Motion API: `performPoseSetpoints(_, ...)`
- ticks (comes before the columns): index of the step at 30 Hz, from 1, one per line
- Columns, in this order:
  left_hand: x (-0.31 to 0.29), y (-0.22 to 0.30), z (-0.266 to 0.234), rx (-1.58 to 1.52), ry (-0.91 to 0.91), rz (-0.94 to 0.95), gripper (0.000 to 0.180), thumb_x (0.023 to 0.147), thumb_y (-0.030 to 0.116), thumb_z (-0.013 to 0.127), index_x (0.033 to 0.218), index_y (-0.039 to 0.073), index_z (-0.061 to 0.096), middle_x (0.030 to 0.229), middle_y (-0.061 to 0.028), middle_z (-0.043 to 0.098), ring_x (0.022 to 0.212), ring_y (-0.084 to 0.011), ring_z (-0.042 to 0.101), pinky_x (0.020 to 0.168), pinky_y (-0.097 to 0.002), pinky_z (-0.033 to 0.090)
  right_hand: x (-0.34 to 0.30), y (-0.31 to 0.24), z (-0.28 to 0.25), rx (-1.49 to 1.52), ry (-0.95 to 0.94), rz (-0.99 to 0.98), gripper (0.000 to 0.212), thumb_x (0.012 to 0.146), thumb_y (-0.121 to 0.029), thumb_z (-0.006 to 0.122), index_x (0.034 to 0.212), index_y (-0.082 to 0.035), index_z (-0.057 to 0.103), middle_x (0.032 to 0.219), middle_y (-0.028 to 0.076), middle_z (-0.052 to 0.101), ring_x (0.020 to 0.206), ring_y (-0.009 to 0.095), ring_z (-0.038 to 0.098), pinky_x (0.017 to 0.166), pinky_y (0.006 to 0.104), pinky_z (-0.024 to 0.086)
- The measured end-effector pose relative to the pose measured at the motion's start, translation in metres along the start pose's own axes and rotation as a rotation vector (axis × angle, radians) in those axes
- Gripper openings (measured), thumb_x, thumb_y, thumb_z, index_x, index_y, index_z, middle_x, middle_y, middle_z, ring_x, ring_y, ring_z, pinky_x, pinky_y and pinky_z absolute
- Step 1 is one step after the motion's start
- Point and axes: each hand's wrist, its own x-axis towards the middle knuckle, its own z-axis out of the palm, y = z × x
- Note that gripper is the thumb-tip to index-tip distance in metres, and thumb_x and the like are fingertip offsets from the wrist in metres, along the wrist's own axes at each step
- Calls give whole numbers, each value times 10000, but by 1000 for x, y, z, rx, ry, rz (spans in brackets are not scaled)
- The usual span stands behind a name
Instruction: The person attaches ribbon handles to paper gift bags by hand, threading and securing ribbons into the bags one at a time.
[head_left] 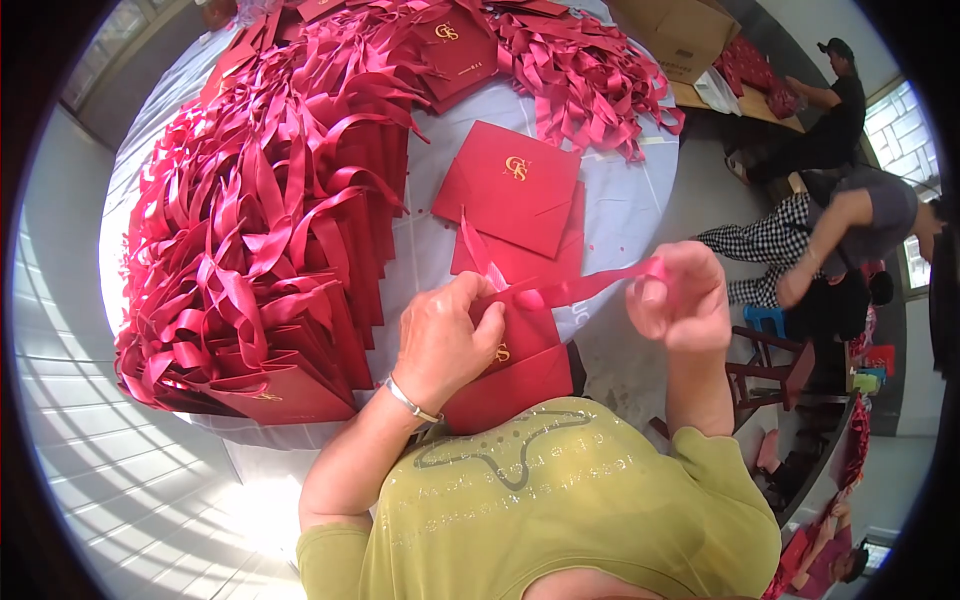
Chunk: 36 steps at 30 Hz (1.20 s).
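Note:
A red satin ribbon (592, 286) stretches between my hands above a red paper gift bag (517, 385) lying flat in front of me. My left hand (445, 330), with a bracelet at the wrist, pinches the ribbon close to a loop or knot by the bag's top. Off to the right, past the table's edge, my right hand (682, 298) is raised with its fingers curled round the ribbon's other end. Another flat red bag (512, 185) with a gold emblem lies just beyond, overlapping the bags under my hands.
Rows of upright red bags with ribbons (265, 225) fill the left of the round, pale-covered table (640, 195). Loose ribbons (590, 85) are heaped at the far right, beside stacked bags (455, 50). A cardboard box (675, 35), a wooden stool (770, 365) and other people are to the right.

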Motion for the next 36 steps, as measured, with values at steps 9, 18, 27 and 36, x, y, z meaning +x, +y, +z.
performPoseSetpoints(9,-3,-5,-6,-19,-9,95,166,822,61,631,966,23,706,902,-172,715,847,-350,694,779,-413,542,27,9,3,-138,71,-135,443,983,-77,612,1387,69,502,1155,257,698,994,274,724,831,331,569)
performPoseSetpoints(18,-1,-2,-15,125,-50,216,205,815,-1,596,981,31,712,904,-140,716,860,-338,683,798,-428,530,46,25,27,-1414,-87,-369,162,735,7,785,851,-10,673,954,144,682,822,319,661,797,389,527)
performPoseSetpoints(27,1,-1,-16,-267,-107,49,204,819,-46,635,1014,6,666,847,-141,701,820,-310,683,787,-390,528,41,63,11,-1263,-293,-79,133,784,-78,782,890,-46,706,834,89,691,777,277,653,680,387,519)
performPoseSetpoints(36,7,-3,-24,-26,24,334,176,810,-21,673,955,72,708,806,-75,665,817,-258,638,824,-363,460,54,43,-17,-1186,-311,90,125,805,-50,780,891,0,704,818,105,691,785,252,654,710,346,517)
